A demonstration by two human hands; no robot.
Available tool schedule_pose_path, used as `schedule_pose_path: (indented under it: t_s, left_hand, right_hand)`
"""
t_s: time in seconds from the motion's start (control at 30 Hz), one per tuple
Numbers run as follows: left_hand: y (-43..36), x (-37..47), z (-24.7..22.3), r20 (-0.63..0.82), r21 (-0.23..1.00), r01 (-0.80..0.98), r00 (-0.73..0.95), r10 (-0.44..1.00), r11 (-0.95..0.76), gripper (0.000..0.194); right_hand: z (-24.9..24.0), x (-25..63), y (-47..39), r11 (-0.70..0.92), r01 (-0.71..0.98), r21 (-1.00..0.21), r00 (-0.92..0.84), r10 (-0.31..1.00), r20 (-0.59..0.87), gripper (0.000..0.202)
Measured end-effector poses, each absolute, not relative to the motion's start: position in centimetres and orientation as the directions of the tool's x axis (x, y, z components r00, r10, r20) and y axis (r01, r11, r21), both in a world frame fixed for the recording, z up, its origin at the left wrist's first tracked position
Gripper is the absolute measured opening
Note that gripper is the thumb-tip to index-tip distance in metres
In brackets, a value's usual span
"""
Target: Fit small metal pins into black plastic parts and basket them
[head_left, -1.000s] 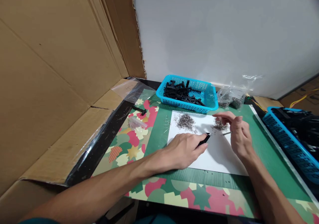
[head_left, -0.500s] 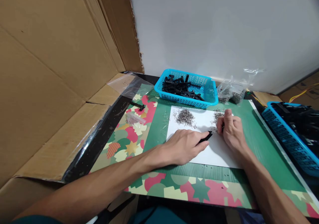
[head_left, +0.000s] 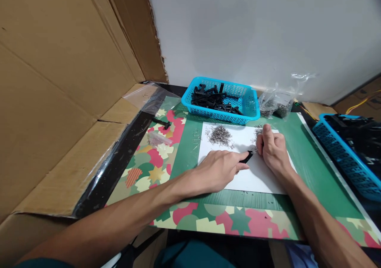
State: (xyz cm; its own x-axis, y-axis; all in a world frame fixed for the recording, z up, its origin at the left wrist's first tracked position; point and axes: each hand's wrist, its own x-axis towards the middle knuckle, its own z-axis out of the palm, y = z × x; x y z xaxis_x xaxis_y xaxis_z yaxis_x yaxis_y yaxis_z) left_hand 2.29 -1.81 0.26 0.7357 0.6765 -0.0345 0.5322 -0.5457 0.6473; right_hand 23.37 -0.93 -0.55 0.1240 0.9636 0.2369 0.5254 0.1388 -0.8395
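Note:
Between the thumb and fingers of my left hand (head_left: pixel 222 168) is a small black plastic part (head_left: pixel 247 157), held over a white sheet of paper (head_left: pixel 256 180). My right hand (head_left: pixel 272 147) is closed, thumb up, just right of the part's tip. A thin bit of metal seems to poke from its fingers toward the part, too small to make out. Behind my left hand lies a pile of tiny metal pieces (head_left: pixel 220 135). A second, smaller metal pile (head_left: pixel 258 131) is partly hidden behind my right hand.
A blue basket (head_left: pixel 218 117) of black parts stands at the back, with clear bags (head_left: pixel 276 105) of metal pieces beside it. Another blue basket (head_left: pixel 342 157) is at the right. A loose black part (head_left: pixel 161 122) and a plastic bag (head_left: pixel 159 139) lie at left. Cardboard (head_left: pixel 59 81) walls the left side.
The view has shifted slightly. My left hand has tilted the black part a little more upright, and my right hand's fingers are closer to its tip.

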Motion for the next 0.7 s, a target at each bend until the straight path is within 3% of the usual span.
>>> schedule_pose_path:
  t_s: [0.27, 0.47, 0.7]
  left_hand:
    - [-1.8, 2.4, 1.4, -0.094, 0.729, 0.507, 0.740, 0.667, -0.460, 0.039]
    - [-1.4, 2.5, 0.7, -0.049, 0.724, 0.487, 0.744, 0.666, -0.489, 0.035]
    - [-1.6, 2.6, 0.6, -0.047, 0.684, 0.518, 0.734, 0.678, -0.513, 0.045]
  right_hand:
    - [-0.6, 23.0, -1.1, 0.103, 0.540, -0.835, 0.176, 0.957, 0.232, 0.086]
    - [-0.7, 22.9, -1.2, 0.081, 0.548, -0.833, 0.185, 0.959, 0.215, 0.084]
    - [-0.7, 22.6, -1.0, 0.107, 0.526, -0.844, 0.195, 0.951, 0.242, 0.083]
